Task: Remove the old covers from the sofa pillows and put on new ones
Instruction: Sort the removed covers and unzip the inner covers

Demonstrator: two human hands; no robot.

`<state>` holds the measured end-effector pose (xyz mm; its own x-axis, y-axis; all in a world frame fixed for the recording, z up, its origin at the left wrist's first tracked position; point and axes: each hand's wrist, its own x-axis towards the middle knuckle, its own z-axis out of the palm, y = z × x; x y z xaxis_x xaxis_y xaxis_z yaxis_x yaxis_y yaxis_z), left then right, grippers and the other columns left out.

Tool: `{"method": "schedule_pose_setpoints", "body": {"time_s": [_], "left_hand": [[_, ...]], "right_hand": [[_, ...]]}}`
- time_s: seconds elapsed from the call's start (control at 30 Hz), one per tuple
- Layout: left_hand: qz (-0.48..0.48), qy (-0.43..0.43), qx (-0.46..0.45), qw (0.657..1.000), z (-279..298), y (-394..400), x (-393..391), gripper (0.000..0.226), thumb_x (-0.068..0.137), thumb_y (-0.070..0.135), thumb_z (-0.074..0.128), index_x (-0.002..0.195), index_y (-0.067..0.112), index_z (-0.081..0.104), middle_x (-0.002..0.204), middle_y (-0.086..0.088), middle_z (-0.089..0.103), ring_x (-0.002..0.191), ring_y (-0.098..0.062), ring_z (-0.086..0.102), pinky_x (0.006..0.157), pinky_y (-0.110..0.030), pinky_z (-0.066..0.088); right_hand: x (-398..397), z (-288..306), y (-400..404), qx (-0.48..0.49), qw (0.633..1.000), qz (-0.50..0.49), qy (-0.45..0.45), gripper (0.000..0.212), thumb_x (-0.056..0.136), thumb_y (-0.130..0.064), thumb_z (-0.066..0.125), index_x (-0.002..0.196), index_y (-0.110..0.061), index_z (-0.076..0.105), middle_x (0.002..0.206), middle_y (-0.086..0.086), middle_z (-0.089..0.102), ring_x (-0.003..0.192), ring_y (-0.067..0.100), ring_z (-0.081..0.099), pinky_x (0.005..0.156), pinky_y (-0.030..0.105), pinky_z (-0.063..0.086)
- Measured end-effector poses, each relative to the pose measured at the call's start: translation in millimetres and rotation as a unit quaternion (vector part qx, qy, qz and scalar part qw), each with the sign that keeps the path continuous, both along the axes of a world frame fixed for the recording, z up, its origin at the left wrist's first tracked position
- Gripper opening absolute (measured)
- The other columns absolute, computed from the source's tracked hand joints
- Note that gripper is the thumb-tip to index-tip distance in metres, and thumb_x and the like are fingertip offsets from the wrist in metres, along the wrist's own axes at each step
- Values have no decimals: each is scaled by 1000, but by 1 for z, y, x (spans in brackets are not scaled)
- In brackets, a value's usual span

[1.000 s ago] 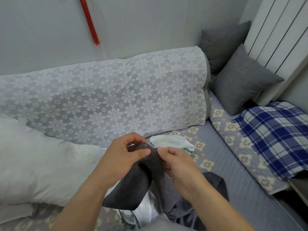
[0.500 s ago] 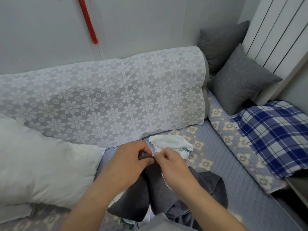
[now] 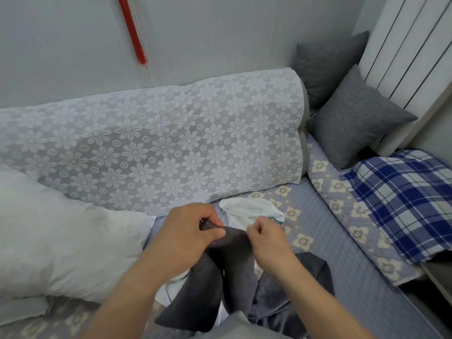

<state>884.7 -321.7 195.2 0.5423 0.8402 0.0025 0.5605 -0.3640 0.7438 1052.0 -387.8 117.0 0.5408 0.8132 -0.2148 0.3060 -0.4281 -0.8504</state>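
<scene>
A dark grey pillow cover (image 3: pixel 230 272) hangs bunched over the sofa seat in front of me. My left hand (image 3: pixel 188 231) grips its top corner between thumb and curled fingers. Just to the right, my right hand (image 3: pixel 266 238) pinches the cover's top edge. A bare white pillow (image 3: pixel 56 241) lies on the seat at the left. Behind my hands a white cloth (image 3: pixel 247 209) lies on the seat. Two grey covered pillows (image 3: pixel 352 126) lean in the far right corner, and a blue plaid pillow (image 3: pixel 403 199) lies at the right.
The backrest wears a white floral lace throw (image 3: pixel 159 148). A blue quilted seat cover with flower patches (image 3: pixel 342 253) spreads under everything. More dark grey fabric (image 3: pixel 315 277) is heaped under my right forearm. A red tassel (image 3: pixel 133 33) hangs on the wall; a white radiator (image 3: pixel 411 50) stands at the right.
Both hands have moved slightly apart along the top edge of the grey cover, the right hand shifting rightward. The view has dipped a little.
</scene>
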Motion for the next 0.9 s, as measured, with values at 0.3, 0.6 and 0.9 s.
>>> {"method": "schedule_pose_setpoints", "body": {"time_s": [0.3,0.6,0.9], "left_hand": [[80,-20,-30,996,1,21,-44,17,80,20,84,74,31,74,74,8,70,70,-13,65,67,-25,47],[-99,233,-32,967,-25,21,-32,42,85,53,70,123,45,52,118,25,53,112,0,52,103,-28,43],[3,-64,75,995,-53,-28,24,21,101,37,54,84,26,58,71,10,63,68,-9,60,64,-27,45]], "right_hand": [[73,-63,-8,-63,991,-114,-34,30,98,-9,49,69,-9,43,65,4,47,60,16,39,49,30,30],[24,18,-25,122,983,97,-100,30,100,-27,55,71,-24,50,63,-11,53,59,4,46,58,23,37],[-1,34,-22,134,973,60,-176,30,102,-27,48,74,-19,40,64,-3,49,62,19,48,60,42,39]]}}
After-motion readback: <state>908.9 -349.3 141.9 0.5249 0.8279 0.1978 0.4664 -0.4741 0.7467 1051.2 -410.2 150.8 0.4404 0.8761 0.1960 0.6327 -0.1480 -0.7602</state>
